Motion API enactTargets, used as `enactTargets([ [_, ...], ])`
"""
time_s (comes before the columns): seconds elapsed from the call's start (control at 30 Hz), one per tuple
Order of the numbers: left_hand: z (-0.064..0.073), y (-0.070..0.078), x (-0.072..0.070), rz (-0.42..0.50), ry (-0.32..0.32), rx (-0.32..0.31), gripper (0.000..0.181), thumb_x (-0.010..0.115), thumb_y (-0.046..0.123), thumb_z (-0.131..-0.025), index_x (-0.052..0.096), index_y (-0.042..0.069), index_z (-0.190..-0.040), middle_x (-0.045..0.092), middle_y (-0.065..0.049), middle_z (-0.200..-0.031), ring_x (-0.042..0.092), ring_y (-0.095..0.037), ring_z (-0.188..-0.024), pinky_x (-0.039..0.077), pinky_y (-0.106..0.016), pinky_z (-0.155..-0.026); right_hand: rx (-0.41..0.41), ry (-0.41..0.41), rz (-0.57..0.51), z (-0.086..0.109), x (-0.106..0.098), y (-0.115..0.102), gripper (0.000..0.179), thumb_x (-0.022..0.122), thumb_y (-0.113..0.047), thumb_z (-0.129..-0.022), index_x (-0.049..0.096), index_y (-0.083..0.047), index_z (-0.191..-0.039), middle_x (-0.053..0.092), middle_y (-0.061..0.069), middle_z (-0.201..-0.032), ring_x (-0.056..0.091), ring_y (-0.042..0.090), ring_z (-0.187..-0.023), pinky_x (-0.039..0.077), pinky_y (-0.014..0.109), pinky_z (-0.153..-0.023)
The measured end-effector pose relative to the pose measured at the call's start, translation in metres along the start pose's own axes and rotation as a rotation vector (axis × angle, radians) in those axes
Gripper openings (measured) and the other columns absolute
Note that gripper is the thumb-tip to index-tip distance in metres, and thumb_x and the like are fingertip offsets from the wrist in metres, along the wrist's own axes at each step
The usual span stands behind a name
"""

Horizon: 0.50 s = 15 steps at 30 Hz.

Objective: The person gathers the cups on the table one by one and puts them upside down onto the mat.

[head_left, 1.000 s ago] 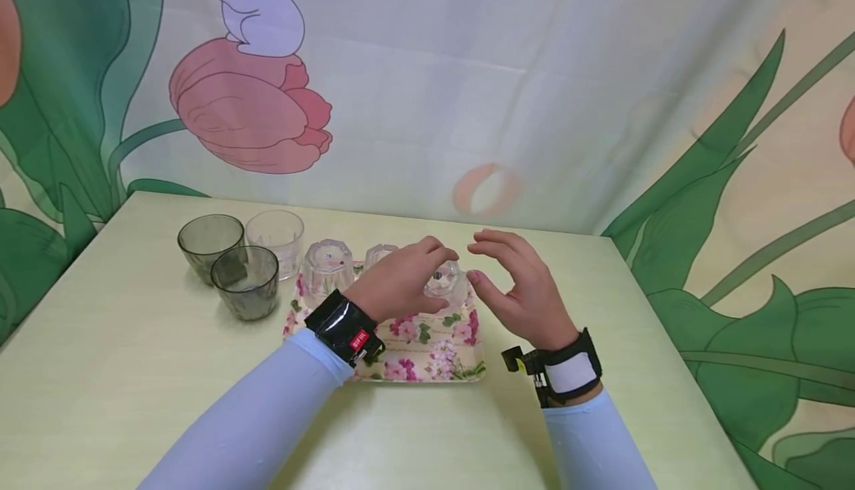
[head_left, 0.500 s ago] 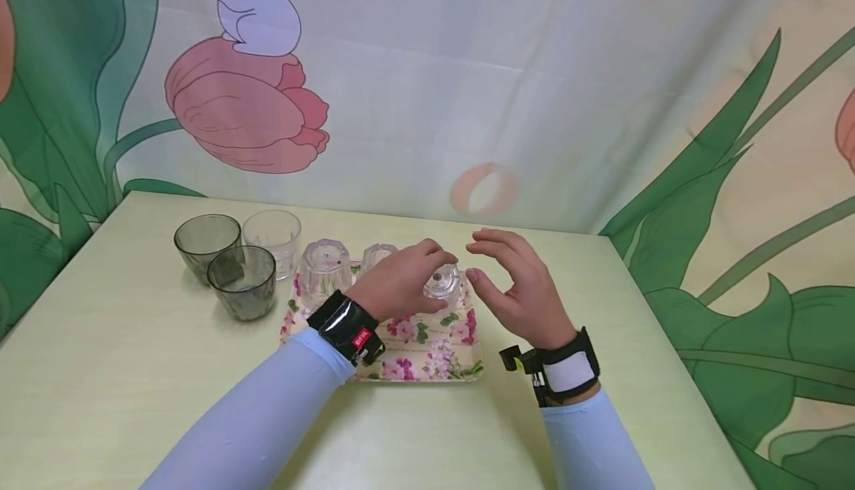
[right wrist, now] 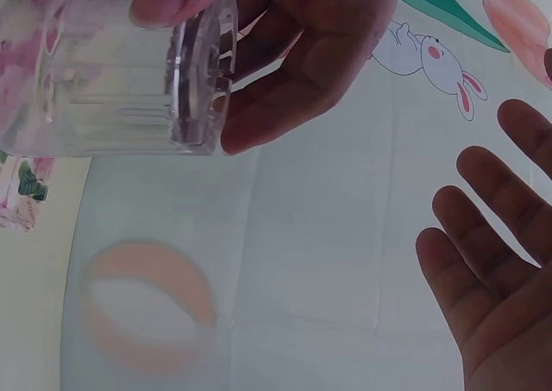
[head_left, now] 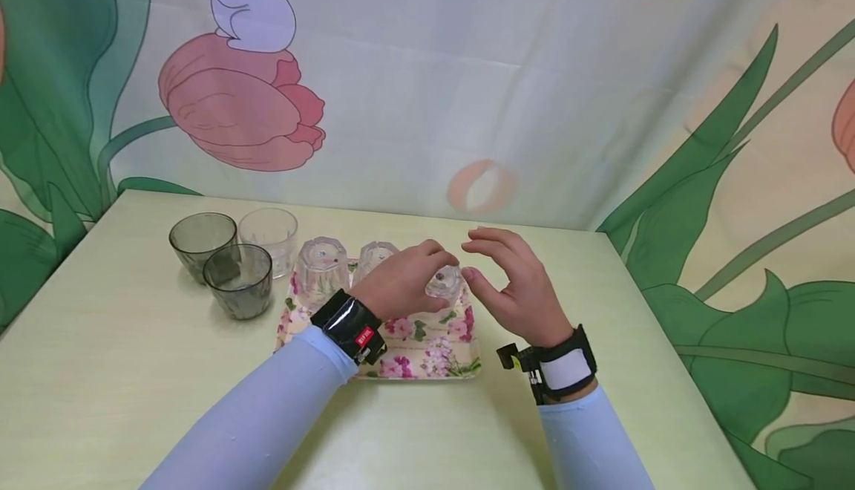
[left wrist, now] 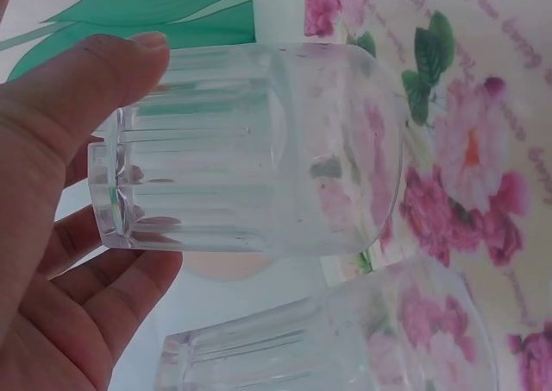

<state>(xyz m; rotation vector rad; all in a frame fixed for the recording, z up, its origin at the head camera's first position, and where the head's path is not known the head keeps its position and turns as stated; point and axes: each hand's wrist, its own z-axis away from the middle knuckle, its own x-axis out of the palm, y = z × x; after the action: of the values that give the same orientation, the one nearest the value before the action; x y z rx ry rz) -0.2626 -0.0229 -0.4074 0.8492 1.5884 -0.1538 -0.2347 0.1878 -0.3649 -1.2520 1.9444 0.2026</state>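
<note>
Head view | left hand (head_left: 404,280): thumb and fingers round base of upside-down clear tumbler (head_left: 445,282), floral tray (head_left: 434,368), frame centre | right hand (head_left: 517,291): fingers parted, nothing held | step: likely placing | next: probably clean release, sparing neighbouring tumbler (head_left: 377,254)

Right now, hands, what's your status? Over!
Left hand grips upside-down clear fluted glass tumbler. Right hand nearby, holding nothing. Possible obstacle: another upside-down clear glass tumbler beside the first.
</note>
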Motion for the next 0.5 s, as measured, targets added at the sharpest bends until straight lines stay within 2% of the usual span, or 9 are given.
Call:
enactTargets([
  [0.5,-0.0033,0.0006,0.0053,0.026,-0.016,-0.006,0.058,0.078,0.038,-0.087,0.059,0.013,-0.136,0.056,-0.007,-0.136,0.061,-0.020,-0.116,0.054,-0.033,-0.097,-0.005,0.000,0.000,-0.0001,0.0014,0.0008,0.032,0.070,-0.019,-0.091,0.069,-0.008,-0.120,0.062,0.010,-0.133,0.054,0.026,-0.128,0.046,0.046,-0.107],
])
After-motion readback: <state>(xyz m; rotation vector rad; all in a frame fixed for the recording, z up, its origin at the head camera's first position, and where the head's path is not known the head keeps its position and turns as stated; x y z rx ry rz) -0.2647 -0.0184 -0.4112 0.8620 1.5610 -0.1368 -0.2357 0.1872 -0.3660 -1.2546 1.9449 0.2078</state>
